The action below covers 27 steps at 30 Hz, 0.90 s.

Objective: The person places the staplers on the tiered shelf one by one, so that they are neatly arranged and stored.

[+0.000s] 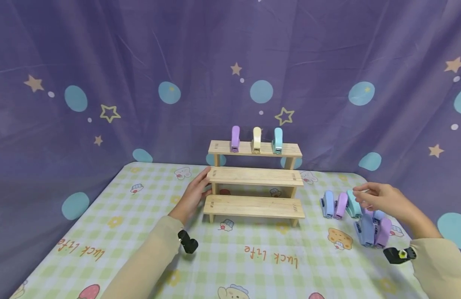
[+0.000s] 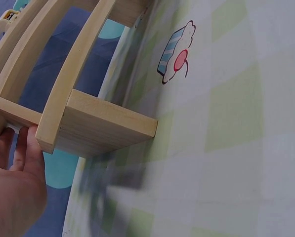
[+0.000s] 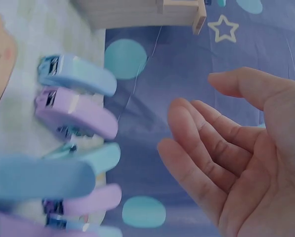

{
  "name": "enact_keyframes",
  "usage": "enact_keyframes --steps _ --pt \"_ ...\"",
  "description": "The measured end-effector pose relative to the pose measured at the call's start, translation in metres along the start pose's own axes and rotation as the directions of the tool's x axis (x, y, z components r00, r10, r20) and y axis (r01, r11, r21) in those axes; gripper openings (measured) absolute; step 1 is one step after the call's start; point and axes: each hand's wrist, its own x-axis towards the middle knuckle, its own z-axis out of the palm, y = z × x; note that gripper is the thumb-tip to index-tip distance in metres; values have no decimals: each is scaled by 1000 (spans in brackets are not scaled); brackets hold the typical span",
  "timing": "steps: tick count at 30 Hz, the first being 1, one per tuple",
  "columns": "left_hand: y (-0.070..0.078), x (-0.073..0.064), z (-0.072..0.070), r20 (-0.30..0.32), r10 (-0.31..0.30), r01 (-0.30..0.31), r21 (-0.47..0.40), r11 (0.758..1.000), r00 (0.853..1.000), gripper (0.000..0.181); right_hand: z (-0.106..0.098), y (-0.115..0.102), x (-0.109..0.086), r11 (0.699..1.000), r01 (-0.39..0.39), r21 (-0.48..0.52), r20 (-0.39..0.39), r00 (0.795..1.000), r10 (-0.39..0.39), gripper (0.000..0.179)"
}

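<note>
A three-step wooden rack [image 1: 254, 207] stands in the middle of the table. My left hand [image 1: 194, 192] is at its left side, fingers extended and touching the end of the middle step; in the left wrist view the fingertips [image 2: 33, 148] meet the wood. My right hand [image 1: 383, 199] hovers over a group of staplers at the right, fingers loosely bent and apart, holding nothing. Nearest it is a teal stapler [image 1: 353, 204], partly overlapped by the fingertips. Beside that are a purple stapler [image 1: 340, 205] and a blue stapler [image 1: 328, 203]. Closer in lie another blue stapler [image 1: 366, 230] and purple stapler [image 1: 383, 232].
On the rack's top step stand a purple stapler [image 1: 235, 139], a cream stapler [image 1: 256, 140] and a teal stapler [image 1: 278, 141], side by side. A green-and-white checked cloth [image 1: 140, 232] covers the table. Behind hangs a dark blue curtain [image 1: 200, 45] with stars and dots.
</note>
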Motion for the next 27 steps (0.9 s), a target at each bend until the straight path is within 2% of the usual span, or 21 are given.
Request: enact_keyframes --steps 6,10,15,27 --pt "1 -2 -2 -17 8 -9 -15 1000 1000 53 -1 17 -17 1000 7 -24 1 1000 -7 48" --pt "0 -3 -3 -18 -3 3 -20 1000 1000 52 3 29 -25 999 -40 -34 7 999 40 52" --pt "-2 -3 -5 -22 14 -14 -29 999 1000 53 12 41 -33 994 -102 -31 14 995 102 58" --pt "-1 -2 -2 -19 27 -28 -27 999 999 52 25 62 -42 975 -224 -3 55 973 224 68"
